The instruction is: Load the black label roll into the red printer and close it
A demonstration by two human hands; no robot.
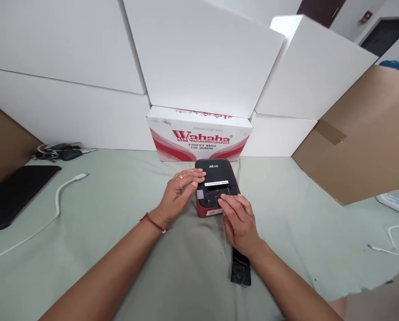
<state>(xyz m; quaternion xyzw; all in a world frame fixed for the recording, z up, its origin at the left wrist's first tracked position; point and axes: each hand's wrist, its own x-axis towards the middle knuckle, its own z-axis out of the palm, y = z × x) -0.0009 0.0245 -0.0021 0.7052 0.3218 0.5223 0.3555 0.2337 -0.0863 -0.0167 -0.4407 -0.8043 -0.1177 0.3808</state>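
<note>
A small black device with red sides (215, 174), shaped like a portable label printer, lies on the cloth. A white warning strip and a slot cross its black top. My left hand (179, 191) rests its closed fingers on the device's left edge, thumb bent in beside them. My right hand (239, 218) has its fingertips pressed on the recessed panel (215, 195) at the near end, and its thumb is down by the near right corner, partly hidden. Below my right hand lies a crumpled black plastic packet (241, 269), its upper end covered by the hand.
A Wahaha carton (201, 138) stands right behind the device, before stacked white boxes (202, 58). At left are a white cable (57, 200), keys (63, 151) and a black flat pad (15, 191). Brown cardboard (359, 142), a white power strip (395, 203) and another cable are at right.
</note>
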